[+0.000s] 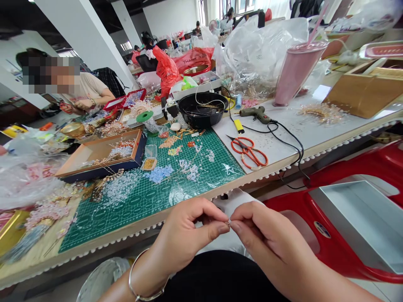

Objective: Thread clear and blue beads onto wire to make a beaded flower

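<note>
Close to the table's front edge, my left hand (192, 235) and my right hand (267, 235) meet fingertip to fingertip. Thumb and forefinger of each are pinched together. A tiny pale speck shows where they meet, too small to name. Beyond them lies a green cutting mat (208, 188) with blue petals (160, 173), clear beads (121, 186), and a small box of gold beads (149, 164). Red-handled scissors (248, 151) rest at the mat's right edge.
A glue gun (255, 113) with a black cord and a pink drink cup (297, 75) stand at the right. Behind the mat is a black bowl (203, 110); left, an open box (94, 149). A red stool (302, 222) holds a grey tray (355, 222). Another person (91, 86) sits far left.
</note>
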`<action>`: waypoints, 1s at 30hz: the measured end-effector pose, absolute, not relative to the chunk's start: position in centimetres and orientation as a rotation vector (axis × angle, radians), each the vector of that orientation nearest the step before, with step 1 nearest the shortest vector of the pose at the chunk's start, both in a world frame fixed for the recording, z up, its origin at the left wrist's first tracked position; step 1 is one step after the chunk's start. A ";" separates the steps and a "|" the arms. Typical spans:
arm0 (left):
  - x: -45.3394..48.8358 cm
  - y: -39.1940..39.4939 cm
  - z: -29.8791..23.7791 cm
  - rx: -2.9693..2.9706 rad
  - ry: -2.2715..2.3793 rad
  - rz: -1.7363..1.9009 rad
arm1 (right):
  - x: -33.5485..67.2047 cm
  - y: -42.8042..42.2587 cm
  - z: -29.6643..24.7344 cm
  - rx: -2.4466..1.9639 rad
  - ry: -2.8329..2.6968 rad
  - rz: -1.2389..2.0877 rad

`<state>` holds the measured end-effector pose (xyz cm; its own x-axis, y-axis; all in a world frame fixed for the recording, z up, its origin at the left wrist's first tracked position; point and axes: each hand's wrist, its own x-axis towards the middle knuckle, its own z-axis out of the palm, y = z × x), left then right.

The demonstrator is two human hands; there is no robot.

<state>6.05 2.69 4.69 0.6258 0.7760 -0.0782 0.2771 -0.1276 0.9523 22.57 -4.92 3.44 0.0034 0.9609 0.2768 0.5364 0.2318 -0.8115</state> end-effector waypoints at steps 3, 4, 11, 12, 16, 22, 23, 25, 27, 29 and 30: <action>6.3 3.1 5.0 1.962 0.913 0.529 | 23.0 -4.7 2.7 -1.416 -1.535 0.914; 6.5 3.3 5.1 2.027 0.916 0.512 | 23.2 -4.6 2.5 -1.416 -1.490 1.007; 8.6 7.6 4.7 2.202 0.757 0.249 | 24.9 -3.8 1.6 -1.444 -1.140 1.252; 9.2 9.1 4.1 2.312 0.841 0.280 | 25.1 -3.8 1.5 -1.438 -1.102 1.222; 11.4 15.1 0.8 2.709 1.215 0.348 | 25.5 -3.8 0.9 -1.419 -1.070 1.171; 13.4 18.8 -2.5 2.821 1.152 0.266 | 26.1 -3.6 0.4 -1.432 -1.079 1.173; 13.6 18.9 -2.7 2.822 1.135 0.265 | 26.2 -3.5 0.4 -1.436 -1.085 1.169; 13.8 19.1 -2.8 2.803 1.106 0.271 | 26.2 -3.4 0.3 -1.443 -1.102 1.174; 13.9 19.3 -2.5 2.759 1.093 0.293 | 26.2 -3.3 0.4 -1.445 -1.120 1.188; 13.8 19.2 -1.6 2.689 1.093 0.345 | 26.2 -3.3 0.4 -1.447 -1.132 1.180; 13.7 18.9 -1.0 2.648 1.096 0.381 | 26.2 -3.4 0.4 -1.452 -1.133 1.161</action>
<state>13.65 18.91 -0.95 0.6828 0.7164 0.1436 0.6510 -0.6857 0.3255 26.20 -3.35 0.41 0.1286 0.9830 -0.1309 0.1067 -0.1449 -0.9837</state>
